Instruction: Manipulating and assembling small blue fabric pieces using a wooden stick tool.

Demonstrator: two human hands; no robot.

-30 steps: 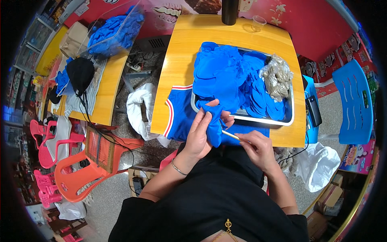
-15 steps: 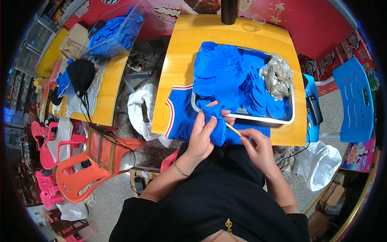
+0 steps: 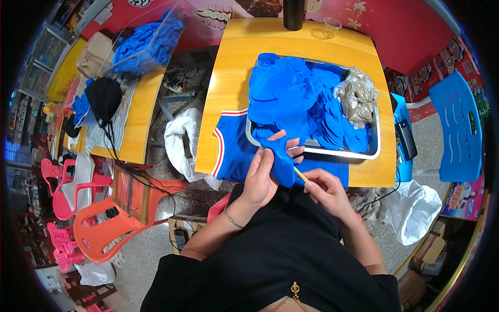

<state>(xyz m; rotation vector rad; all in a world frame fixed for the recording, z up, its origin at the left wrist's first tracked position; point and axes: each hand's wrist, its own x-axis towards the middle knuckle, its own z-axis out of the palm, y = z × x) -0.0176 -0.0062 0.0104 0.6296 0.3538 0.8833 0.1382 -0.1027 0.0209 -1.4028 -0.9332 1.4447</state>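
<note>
My left hand grips a small blue fabric piece at the near edge of the wooden table. A thin wooden stick is pinched in my right hand, its tip pushed into that fabric piece. Just beyond my hands stands a metal tray piled with several blue fabric pieces and a clear bag of grey-brown stuffing. A blue garment with red and white trim lies under the tray's near left corner.
A dark bottle and a clear cup stand at the table's far edge. A second table on the left holds a bag of blue pieces and a black cap. A blue chair stands right, orange and pink chairs left.
My right hand has shifted slightly, pushing the stick further into the blue piece. My left hand keeps its grip on the fabric.
</note>
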